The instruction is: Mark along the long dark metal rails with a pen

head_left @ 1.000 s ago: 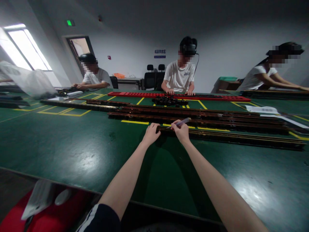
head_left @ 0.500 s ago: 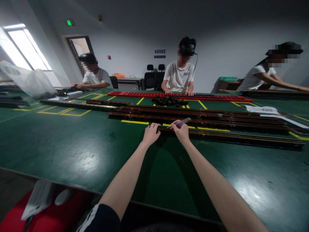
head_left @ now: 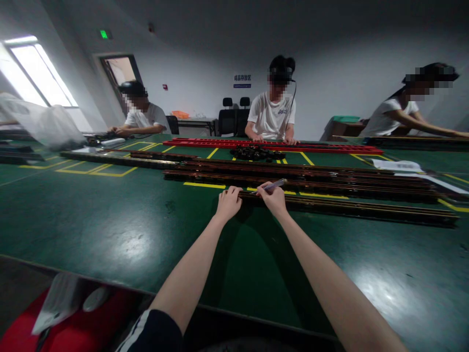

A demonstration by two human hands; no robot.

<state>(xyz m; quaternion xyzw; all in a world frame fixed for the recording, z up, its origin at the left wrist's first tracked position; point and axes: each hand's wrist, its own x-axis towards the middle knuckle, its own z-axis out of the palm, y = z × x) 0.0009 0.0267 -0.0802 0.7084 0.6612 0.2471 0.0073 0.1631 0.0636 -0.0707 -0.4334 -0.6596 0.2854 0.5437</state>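
Presses left hand (head_left: 229, 203), fingers curled, over the left end of the nearest rail (head_left: 366, 209) on the green table (head_left: 110, 220). Pinches one pen (head_left: 273, 185) in closed right hand (head_left: 274, 199), tip down on that same rail, just beside the left. Beyond, several more long dark rails (head_left: 293, 172) side by side, exact number hard to tell. Farther off, one red rack (head_left: 205, 143) and three seated people.

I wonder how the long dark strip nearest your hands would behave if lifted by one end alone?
The long strip is very thin for its length, so it would probably sag or whip if raised only where the left hand rests. Its flat seat on the table suggests it would slide rather than roll.
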